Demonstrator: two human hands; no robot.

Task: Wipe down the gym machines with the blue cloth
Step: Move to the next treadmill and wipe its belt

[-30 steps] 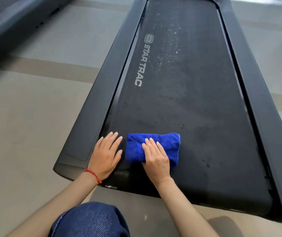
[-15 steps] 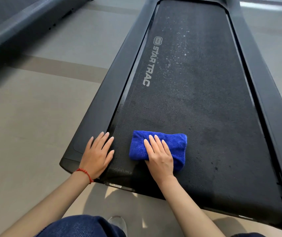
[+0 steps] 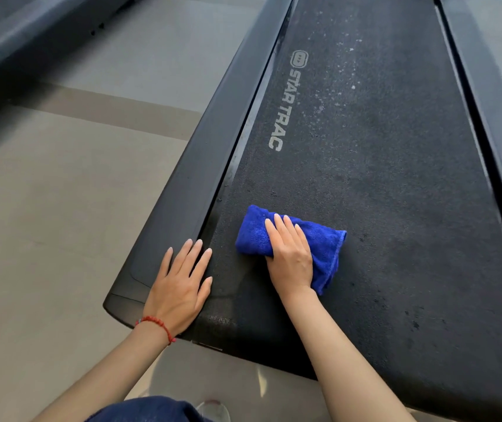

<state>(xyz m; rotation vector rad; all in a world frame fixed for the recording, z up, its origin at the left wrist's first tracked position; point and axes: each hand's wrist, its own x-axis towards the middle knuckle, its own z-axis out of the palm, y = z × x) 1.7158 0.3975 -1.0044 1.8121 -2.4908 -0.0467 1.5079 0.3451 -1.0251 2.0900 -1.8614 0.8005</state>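
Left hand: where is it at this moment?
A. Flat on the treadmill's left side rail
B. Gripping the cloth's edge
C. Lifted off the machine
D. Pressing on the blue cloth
A: the left hand lies flat with straight fingers on the side rail by the belt edge, while the right hand alone presses the cloth.

The cloth (image 3: 292, 239) lies on the belt (image 3: 380, 178) near its rear end, left of centre. The right hand (image 3: 289, 254) rests flat on the cloth. The left hand (image 3: 182, 284) lies flat to its left, across the side rail (image 3: 201, 166) and belt edge. Floor (image 3: 61, 208) lies left of the rail.
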